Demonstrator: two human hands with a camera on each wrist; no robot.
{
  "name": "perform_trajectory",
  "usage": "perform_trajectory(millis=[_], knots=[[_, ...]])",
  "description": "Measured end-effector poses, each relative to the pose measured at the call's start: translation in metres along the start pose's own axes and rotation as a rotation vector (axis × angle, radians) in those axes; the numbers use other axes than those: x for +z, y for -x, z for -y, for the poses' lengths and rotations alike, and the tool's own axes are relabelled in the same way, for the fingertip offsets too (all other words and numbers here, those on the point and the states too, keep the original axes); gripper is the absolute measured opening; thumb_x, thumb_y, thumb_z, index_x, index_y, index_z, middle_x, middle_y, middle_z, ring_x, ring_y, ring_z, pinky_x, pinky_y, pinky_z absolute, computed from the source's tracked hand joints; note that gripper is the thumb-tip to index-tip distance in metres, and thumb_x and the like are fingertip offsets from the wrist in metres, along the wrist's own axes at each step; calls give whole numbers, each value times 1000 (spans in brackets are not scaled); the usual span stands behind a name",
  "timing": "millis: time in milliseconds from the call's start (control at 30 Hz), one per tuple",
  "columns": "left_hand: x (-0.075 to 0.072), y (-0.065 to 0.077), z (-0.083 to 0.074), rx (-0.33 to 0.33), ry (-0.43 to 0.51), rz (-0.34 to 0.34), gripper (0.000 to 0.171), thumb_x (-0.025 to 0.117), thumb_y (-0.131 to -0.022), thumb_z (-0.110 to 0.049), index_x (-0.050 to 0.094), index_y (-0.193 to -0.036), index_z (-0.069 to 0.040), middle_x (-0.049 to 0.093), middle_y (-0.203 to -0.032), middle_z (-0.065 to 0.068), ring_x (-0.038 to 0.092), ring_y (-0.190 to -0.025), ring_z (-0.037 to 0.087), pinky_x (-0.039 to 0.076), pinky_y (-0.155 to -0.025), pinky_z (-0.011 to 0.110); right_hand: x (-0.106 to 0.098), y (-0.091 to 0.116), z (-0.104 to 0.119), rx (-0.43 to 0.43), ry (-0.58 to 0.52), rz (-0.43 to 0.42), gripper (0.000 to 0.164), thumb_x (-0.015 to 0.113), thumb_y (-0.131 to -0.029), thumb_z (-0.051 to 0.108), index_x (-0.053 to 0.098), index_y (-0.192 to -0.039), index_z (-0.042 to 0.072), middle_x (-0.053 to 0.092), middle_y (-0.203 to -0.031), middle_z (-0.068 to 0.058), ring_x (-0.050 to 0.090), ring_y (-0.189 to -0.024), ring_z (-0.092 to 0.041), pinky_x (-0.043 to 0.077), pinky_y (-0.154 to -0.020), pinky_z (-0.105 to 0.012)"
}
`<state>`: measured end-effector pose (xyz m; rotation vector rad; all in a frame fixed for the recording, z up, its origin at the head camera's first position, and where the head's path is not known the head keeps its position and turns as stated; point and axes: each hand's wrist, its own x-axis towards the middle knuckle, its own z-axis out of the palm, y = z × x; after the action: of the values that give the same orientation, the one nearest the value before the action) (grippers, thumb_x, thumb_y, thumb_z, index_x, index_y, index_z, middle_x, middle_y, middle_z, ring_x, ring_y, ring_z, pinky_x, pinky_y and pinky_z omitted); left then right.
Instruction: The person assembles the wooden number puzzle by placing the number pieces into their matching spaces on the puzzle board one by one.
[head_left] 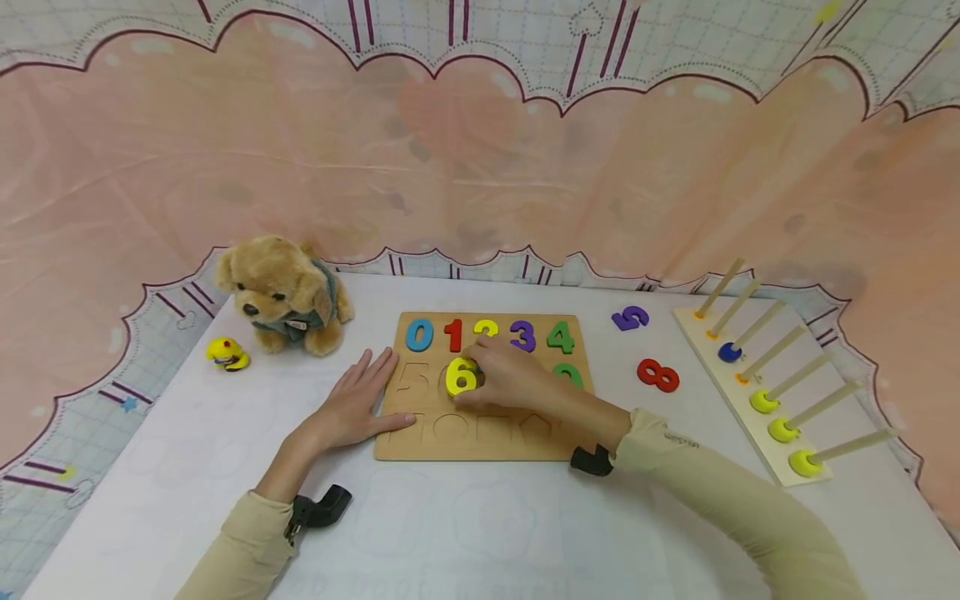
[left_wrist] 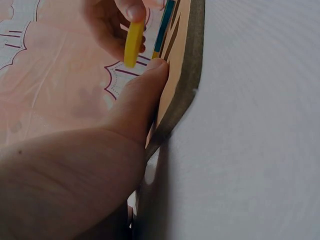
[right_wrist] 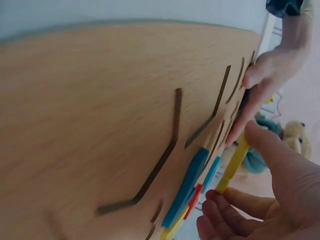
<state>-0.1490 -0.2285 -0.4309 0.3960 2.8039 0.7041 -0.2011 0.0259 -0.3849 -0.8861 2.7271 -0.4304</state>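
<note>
A wooden number board (head_left: 480,451) lies on the white table. Between thumb and fingers, my right hand (head_left: 517,377) pinches a yellow number 6 (head_left: 459,377), held just off the board's middle row; the right wrist view shows this yellow piece (right_wrist: 233,165) edge-on. My left hand (head_left: 351,406) rests spread at the board's left edge, its thumb over the lower left corner. Along the top row sit a blue 0 (head_left: 419,335), red 1 (head_left: 453,335), yellow 2 (head_left: 487,326), purple 3 (head_left: 522,336) and green 4 (head_left: 560,337). My right hand partly hides the 2 and a green piece (head_left: 570,372).
Right of the board lie a purple 5 (head_left: 630,317) and a red 8 (head_left: 657,376). Farther right stands a peg rack (head_left: 738,408) with upright sticks and beads. A plush dog (head_left: 281,292) and a yellow toy duck (head_left: 227,354) are at the back left.
</note>
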Motion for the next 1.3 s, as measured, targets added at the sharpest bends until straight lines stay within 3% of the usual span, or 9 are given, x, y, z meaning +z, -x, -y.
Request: perform_trajectory(millis=[367, 800, 1000, 1300], knots=[[-1, 0, -1, -4, 3, 8, 104, 62, -84, -62, 12, -156, -7, 9, -164, 16, -3, -151, 40, 3, -120, 61, 7, -13, 10, -29, 128, -1, 62, 76, -78, 53, 66, -118, 7, 60, -106, -5, 51, -92, -16, 47, -78, -24], [-1, 0, -1, -3, 2, 3, 103, 63, -85, -61, 13, -156, -6, 10, -164, 16, -3, -151, 41, 3, -120, 61, 11, -13, 11, -1, 141, 1, 68, 75, -77, 55, 63, -126, 9, 57, -111, -5, 50, -101, -17, 48, -88, -27], [0, 0, -2, -7, 3, 3, 104, 64, -84, -60, 13, -156, -5, 9, -164, 16, -3, -151, 41, 2, -120, 61, 8, 17, 2, 9, 24, -32, 78, 77, -76, 54, 55, -136, 9, 57, -127, -7, 51, -116, -22, 50, -98, -34], [-1, 0, -2, 0, 15, 2, 104, 64, -84, -60, 13, -156, -5, 9, -164, 17, -3, -151, 41, 1, -120, 61, -1, 92, -27, 129, -132, -64, 72, 79, -77, 45, 55, -137, 11, 53, -136, -8, 49, -125, -25, 48, -103, -46]])
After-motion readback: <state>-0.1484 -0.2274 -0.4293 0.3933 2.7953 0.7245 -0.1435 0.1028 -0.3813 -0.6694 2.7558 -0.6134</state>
